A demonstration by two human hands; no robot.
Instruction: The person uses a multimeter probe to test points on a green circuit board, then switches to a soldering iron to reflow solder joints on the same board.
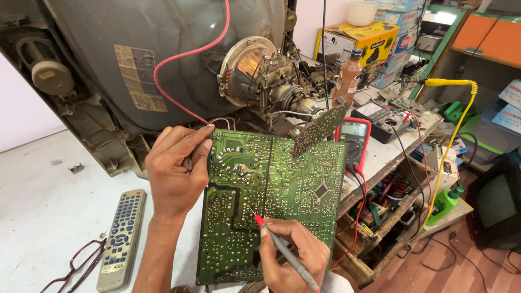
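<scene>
A large green circuit board (pixel 271 184) stands tilted on the white bench, solder side towards me. My left hand (pixel 176 168) grips its upper left edge and holds it up. My right hand (pixel 293 255) pinches a grey test probe with a red tip (pixel 259 221); the metal point touches the board near its lower middle. A red multimeter (pixel 355 138) lies just beyond the board's right edge, with red and black leads trailing down. Behind the board sits the back of an opened picture tube (pixel 179 59) with its neck and coil (pixel 271 81).
A grey remote control (pixel 122 239) and a pair of glasses (pixel 76 266) lie at the lower left. A brown bottle (pixel 347 78), cardboard boxes (pixel 358 40) and a second meter (pixel 388 122) stand at the back right. The bench edge drops to a cluttered shelf and floor on the right.
</scene>
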